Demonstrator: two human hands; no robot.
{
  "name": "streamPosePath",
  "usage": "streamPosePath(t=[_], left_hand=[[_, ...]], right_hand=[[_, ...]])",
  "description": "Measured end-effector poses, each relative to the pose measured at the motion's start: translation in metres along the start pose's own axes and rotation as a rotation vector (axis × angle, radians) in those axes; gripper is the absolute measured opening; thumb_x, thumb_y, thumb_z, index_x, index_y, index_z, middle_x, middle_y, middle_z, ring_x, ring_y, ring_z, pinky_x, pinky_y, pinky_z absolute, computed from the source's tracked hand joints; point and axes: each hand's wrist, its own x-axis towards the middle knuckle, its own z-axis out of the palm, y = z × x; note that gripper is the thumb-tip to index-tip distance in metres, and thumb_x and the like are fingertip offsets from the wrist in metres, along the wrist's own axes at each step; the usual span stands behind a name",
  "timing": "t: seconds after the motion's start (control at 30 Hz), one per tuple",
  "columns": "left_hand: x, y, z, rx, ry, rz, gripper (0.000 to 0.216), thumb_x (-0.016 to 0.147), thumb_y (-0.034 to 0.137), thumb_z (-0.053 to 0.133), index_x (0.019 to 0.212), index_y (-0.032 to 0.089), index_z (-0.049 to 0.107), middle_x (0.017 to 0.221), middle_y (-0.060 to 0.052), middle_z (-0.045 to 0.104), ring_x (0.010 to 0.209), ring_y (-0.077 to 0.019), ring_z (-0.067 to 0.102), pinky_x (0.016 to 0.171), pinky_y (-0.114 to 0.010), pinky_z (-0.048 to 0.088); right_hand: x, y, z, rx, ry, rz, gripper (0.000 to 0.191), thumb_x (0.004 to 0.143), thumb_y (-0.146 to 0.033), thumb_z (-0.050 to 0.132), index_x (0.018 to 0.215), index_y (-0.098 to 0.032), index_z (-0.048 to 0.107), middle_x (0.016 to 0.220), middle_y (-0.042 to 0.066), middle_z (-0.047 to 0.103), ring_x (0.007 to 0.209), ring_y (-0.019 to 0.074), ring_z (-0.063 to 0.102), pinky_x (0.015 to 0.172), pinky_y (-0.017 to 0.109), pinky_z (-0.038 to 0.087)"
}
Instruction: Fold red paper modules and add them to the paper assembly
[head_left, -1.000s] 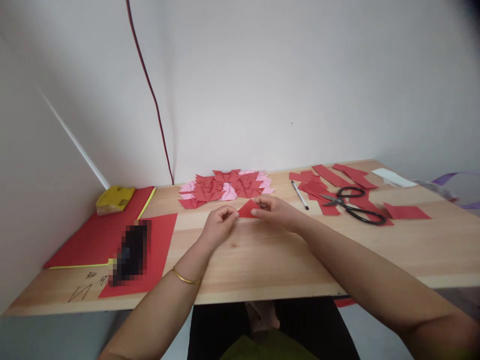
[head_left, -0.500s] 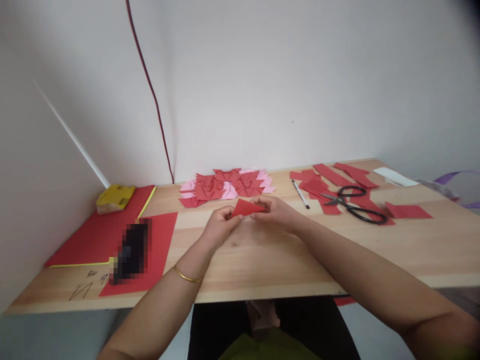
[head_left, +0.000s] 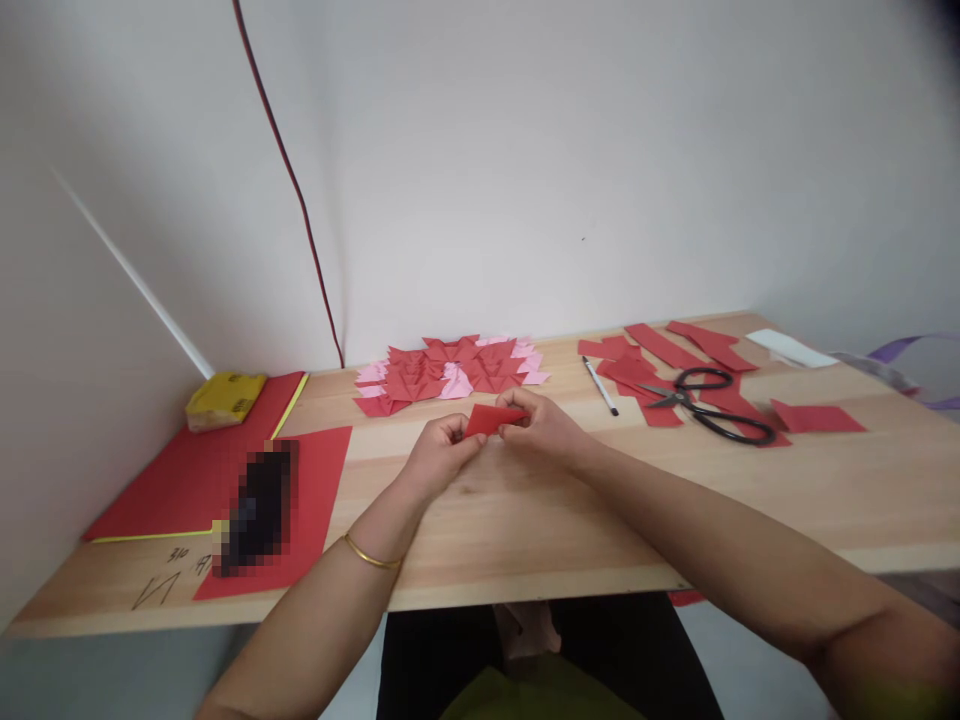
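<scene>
Between my two hands is a small piece of folded red paper (head_left: 486,420), held just above the wooden table (head_left: 525,530). My left hand (head_left: 442,448) pinches its left end between thumb and fingers. At the right end, my right hand (head_left: 541,425) grips the paper the same way, thumb below and fingers curled over the top. Behind the hands lies a cluster of folded red and pink paper pieces (head_left: 450,372), near the wall.
Black-handled scissors (head_left: 686,398) rest on red paper strips (head_left: 660,345) at the right, beside a pen (head_left: 600,386). Red sheets (head_left: 330,490), a yellow packet (head_left: 226,400) and a blurred-out dark object (head_left: 259,510) lie at the left. A cord (head_left: 300,200) hangs down the wall.
The red paper in my hands has gone from a pointed, triangular outline to a lower, flatter one. My right fingers have shifted slightly on it. The view has moved a little.
</scene>
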Motion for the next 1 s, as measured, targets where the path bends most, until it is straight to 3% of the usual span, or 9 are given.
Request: streamPosePath(t=[0.13, 0.33, 0.47, 0.57, 0.7, 0.8, 1.0], left_hand=[[-0.002, 0.003, -0.003, 0.003, 0.029, -0.03, 0.024, 0.064, 0.033, 0.072, 0.071, 0.012, 0.062, 0.062, 0.002, 0.056, 0.053, -0.0081, 0.044, 0.053, -0.021, 0.032], [-0.004, 0.007, -0.003, -0.178, 0.089, -0.074, 0.02, 0.061, 0.028, 0.073, 0.065, 0.013, 0.061, 0.056, 0.003, 0.055, 0.05, -0.007, 0.043, 0.052, -0.02, 0.031], [-0.001, 0.007, 0.002, -0.329, 0.105, -0.07, 0.02, 0.06, 0.027, 0.075, 0.068, 0.012, 0.064, 0.055, 0.002, 0.055, 0.051, -0.0066, 0.044, 0.056, -0.021, 0.035], [0.0, 0.005, 0.006, -0.358, 0.077, -0.064, 0.024, 0.059, 0.028, 0.077, 0.073, 0.011, 0.066, 0.059, 0.001, 0.058, 0.055, -0.0077, 0.047, 0.062, -0.023, 0.039], [0.0, 0.001, 0.008, -0.242, 0.038, -0.063, 0.027, 0.062, 0.034, 0.076, 0.074, 0.012, 0.066, 0.065, -0.001, 0.061, 0.059, -0.0088, 0.049, 0.06, -0.022, 0.037], [-0.002, 0.001, 0.007, -0.067, 0.035, -0.046, 0.031, 0.066, 0.041, 0.072, 0.062, 0.012, 0.06, 0.055, 0.002, 0.053, 0.052, -0.0067, 0.041, 0.053, -0.021, 0.029], [-0.006, 0.009, 0.005, 0.21, -0.027, -0.017, 0.037, 0.07, 0.046, 0.067, 0.056, 0.012, 0.057, 0.051, 0.003, 0.047, 0.049, -0.0063, 0.036, 0.049, -0.022, 0.024]], right_hand=[[0.003, 0.002, -0.013, 0.044, 0.017, 0.035, 0.015, 0.063, -0.019, 0.057, 0.076, -0.019, 0.05, 0.065, -0.005, 0.052, 0.056, 0.0085, 0.046, 0.053, 0.021, 0.033], [0.008, 0.003, -0.042, 0.13, 0.197, 0.02, 0.02, 0.065, -0.025, 0.064, 0.08, -0.019, 0.053, 0.068, -0.003, 0.057, 0.064, 0.0109, 0.053, 0.061, 0.024, 0.039], [0.006, 0.002, -0.031, 0.235, -0.031, 0.087, 0.03, 0.069, -0.031, 0.066, 0.095, -0.018, 0.057, 0.079, 0.0, 0.062, 0.072, 0.0119, 0.056, 0.071, 0.027, 0.042], [0.003, 0.003, -0.012, 0.244, -0.154, 0.058, 0.03, 0.072, -0.038, 0.066, 0.092, -0.016, 0.061, 0.08, 0.002, 0.062, 0.071, 0.012, 0.054, 0.068, 0.027, 0.042], [0.002, 0.005, -0.001, 0.183, -0.057, 0.034, 0.03, 0.073, -0.042, 0.064, 0.085, -0.015, 0.063, 0.07, 0.0, 0.057, 0.065, 0.0113, 0.05, 0.063, 0.026, 0.038], [0.002, 0.006, -0.005, 0.109, 0.021, 0.064, 0.03, 0.072, -0.044, 0.064, 0.077, -0.015, 0.06, 0.065, -0.001, 0.055, 0.061, 0.0107, 0.047, 0.06, 0.025, 0.036], [0.003, 0.006, -0.012, 0.067, -0.012, 0.01, 0.026, 0.077, -0.042, 0.059, 0.074, -0.016, 0.058, 0.066, -0.002, 0.055, 0.061, 0.0107, 0.048, 0.06, 0.025, 0.037]])
